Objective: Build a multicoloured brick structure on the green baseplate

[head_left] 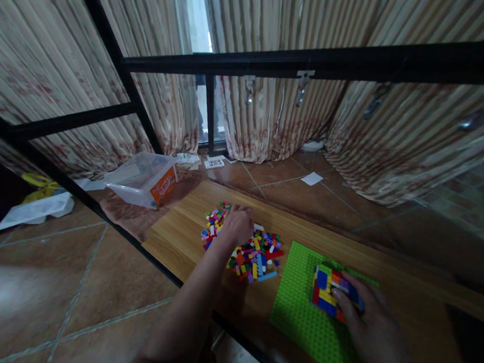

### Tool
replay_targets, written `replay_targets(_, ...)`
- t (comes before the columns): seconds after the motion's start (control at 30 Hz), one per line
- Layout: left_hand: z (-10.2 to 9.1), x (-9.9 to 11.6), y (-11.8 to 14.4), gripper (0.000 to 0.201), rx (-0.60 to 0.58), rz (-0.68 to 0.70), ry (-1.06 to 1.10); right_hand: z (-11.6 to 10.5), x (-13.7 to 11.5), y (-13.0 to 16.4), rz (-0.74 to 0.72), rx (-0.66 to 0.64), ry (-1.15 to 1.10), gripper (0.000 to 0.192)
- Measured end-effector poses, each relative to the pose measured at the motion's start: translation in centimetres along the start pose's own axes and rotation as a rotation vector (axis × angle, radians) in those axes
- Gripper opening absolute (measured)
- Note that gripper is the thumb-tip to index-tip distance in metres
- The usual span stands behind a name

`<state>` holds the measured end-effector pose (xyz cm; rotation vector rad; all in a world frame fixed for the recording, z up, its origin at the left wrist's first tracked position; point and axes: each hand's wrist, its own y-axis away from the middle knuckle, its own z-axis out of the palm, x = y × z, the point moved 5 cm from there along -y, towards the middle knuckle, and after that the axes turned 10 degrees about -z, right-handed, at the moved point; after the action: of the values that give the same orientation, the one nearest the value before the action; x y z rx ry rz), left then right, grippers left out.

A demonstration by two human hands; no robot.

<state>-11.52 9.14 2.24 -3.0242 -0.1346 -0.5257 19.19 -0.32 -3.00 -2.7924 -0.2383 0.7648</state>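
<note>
A pile of small coloured bricks point(257, 254) lies on the wooden tabletop point(180, 232). My left hand point(236, 225) rests palm down on the far left part of that pile, fingers bent into the bricks; whether it grips one is hidden. To the right lies a green baseplate point(300, 301) carrying a block of stacked bricks point(324, 292) in blue, yellow and red. My right hand point(369, 317) lies over the right side of that block, fingertips touching it.
A clear plastic box point(142, 183) with an orange label lies tilted off the table's far left corner. A black metal frame point(316, 62) crosses overhead. Curtains hang behind, and paper scraps point(312, 178) lie on the tiled floor.
</note>
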Motion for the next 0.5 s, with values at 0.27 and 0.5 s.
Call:
replay_targets(0.27, 1.0, 1.4, 0.7, 0.031, -0.109, -0.016, -0.090, -0.5, -0.5, 0.0, -0.020, 0.019, -0.023, 0.049)
replay_targets(0.5, 0.3, 1.2, 1.6, 0.030, -0.129, 0.037, -0.069, -0.5, -1.1, 0.0, -0.032, 0.019, -0.040, 0.048)
